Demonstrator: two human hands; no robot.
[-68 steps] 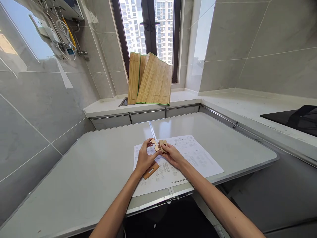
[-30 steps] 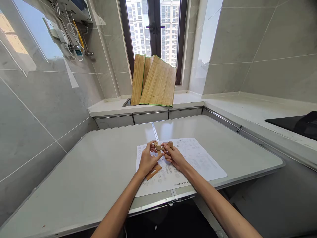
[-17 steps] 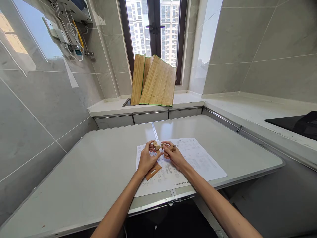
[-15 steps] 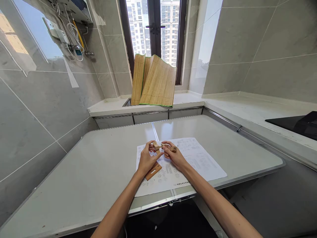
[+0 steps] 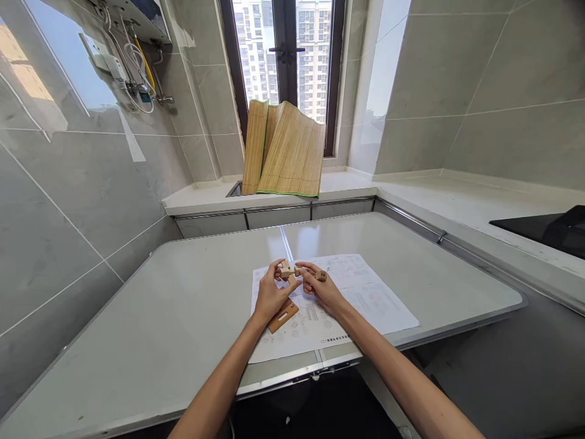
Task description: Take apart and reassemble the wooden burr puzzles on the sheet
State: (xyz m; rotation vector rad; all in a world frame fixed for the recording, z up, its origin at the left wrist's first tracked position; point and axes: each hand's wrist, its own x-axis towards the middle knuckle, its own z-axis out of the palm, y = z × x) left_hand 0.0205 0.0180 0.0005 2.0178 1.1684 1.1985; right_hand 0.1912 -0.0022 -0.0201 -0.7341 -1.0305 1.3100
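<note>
Over the paper sheet (image 5: 365, 299), my two hands work close together on small notched wooden puzzle pieces. My left hand (image 5: 270, 294) grips a light wooden puzzle piece (image 5: 286, 272), with thumb and fingers closed around it. My right hand (image 5: 322, 288) pinches another wooden puzzle piece (image 5: 298, 270) close against the first. A dark-marked wooden end (image 5: 321, 276) shows at the back of the right hand; whether it belongs to the pinched piece is hidden. Under my left wrist lies a flat brown wooden plate (image 5: 283, 316) with a slot and a mark, partly covered.
The sheet with printed diagrams lies on a white folding table (image 5: 196, 292) with a metal seam. A bamboo mat (image 5: 292, 149) leans by the window on the white counter (image 5: 205, 198). A black cooktop (image 5: 543, 231) is at the right.
The pieces between my fingers have turned slightly, and the one in my right hand sits a little further left. Arms, paper and brown plate stay in place.
</note>
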